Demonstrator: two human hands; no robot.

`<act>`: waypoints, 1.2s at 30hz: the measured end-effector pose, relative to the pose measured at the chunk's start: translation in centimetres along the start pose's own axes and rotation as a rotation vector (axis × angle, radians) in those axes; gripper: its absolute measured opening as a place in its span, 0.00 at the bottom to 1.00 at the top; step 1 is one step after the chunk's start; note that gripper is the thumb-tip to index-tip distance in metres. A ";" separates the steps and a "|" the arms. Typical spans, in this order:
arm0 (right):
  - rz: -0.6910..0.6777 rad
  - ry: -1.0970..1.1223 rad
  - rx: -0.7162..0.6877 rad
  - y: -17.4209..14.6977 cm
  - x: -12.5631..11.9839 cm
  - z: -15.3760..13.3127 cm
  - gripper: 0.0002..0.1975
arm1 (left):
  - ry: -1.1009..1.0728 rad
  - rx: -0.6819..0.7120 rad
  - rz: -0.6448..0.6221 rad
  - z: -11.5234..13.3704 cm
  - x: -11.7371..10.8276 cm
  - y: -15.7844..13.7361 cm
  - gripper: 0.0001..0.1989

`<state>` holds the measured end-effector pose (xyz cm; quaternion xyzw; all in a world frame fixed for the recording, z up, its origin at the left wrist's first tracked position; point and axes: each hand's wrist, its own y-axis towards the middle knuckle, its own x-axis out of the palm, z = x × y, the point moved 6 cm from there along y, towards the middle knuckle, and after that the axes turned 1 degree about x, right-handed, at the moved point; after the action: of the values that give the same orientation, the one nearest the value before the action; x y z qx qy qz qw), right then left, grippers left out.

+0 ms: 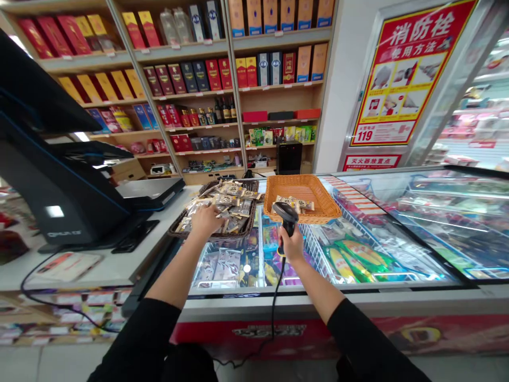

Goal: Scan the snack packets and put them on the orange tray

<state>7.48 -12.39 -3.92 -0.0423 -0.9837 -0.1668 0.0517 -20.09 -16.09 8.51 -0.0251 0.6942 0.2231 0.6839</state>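
Tan plastic packets: few in orange wicker basket, most in dark-brown wicker basket. Left grip: closure not discernible. Right grip: grasping black handheld scanner.

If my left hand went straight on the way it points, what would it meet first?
Likely the wrapped packets in the brown wicker basket, right by your left hand; contact is unclear.

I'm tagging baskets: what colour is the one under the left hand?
Dark brown basket, best in head view.
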 end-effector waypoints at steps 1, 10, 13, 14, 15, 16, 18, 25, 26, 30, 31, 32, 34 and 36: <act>0.008 0.005 0.002 0.0 -0.2 0.1 0.11 | -0.019 0.001 0.013 -0.6 -0.1 -0.4 0.23; 0.039 0.062 0.015 0.0 -0.6 0.0 0.12 | -0.288 -0.216 0.025 -6.6 1.7 -0.1 0.25; 0.042 0.072 0.017 0.0 -0.6 -0.1 0.12 | -0.324 -0.362 0.027 -8.2 1.9 1.0 0.23; 0.039 0.074 0.016 0.1 -0.6 -0.1 0.12 | -0.326 -0.406 0.008 -8.5 1.9 1.4 0.24; 0.036 0.076 0.014 0.1 -0.6 -0.2 0.12 | -0.332 -0.427 -0.014 -8.6 1.8 1.7 0.25; 0.033 0.075 0.010 0.1 -0.6 -0.2 0.12 | -0.343 -0.425 -0.025 -8.5 1.5 2.1 0.23; 0.032 0.054 0.001 0.1 -0.6 -0.3 0.12 | -0.405 -0.351 0.033 -7.5 0.6 2.9 0.16; -0.001 -0.345 -0.133 0.0 -0.5 -1.4 0.13 | -1.121 -0.023 0.169 3.4 1.4 3.5 0.10; -0.011 -0.410 -0.168 0.0 -0.6 -1.7 0.13 | -1.220 -0.012 0.098 5.1 2.6 3.5 0.08; -0.077 -0.558 -0.217 0.1 -1.1 -2.6 0.14 | -1.368 -0.097 -0.038 8.3 7.2 3.6 0.05; -0.104 -0.569 -0.216 0.1 -1.1 -2.6 0.14 | -1.374 -0.103 -0.041 8.4 7.9 3.7 0.06; -0.132 -0.573 -0.214 0.0 -1.1 -2.7 0.14 | -1.375 -0.093 -0.041 8.3 8.3 3.8 0.07; -0.189 -0.572 -0.217 -0.2 -0.7 -2.7 0.13 | -1.372 -0.043 -0.036 8.0 8.6 4.0 0.09; -0.229 -0.566 -0.223 -0.4 -0.2 -2.8 0.13 | -1.367 0.012 -0.041 8.0 8.5 4.0 0.10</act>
<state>7.92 -13.75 -1.46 0.0187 -0.9331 -0.2599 -0.2478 -14.52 -7.44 1.77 0.1120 0.1068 0.1719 0.9729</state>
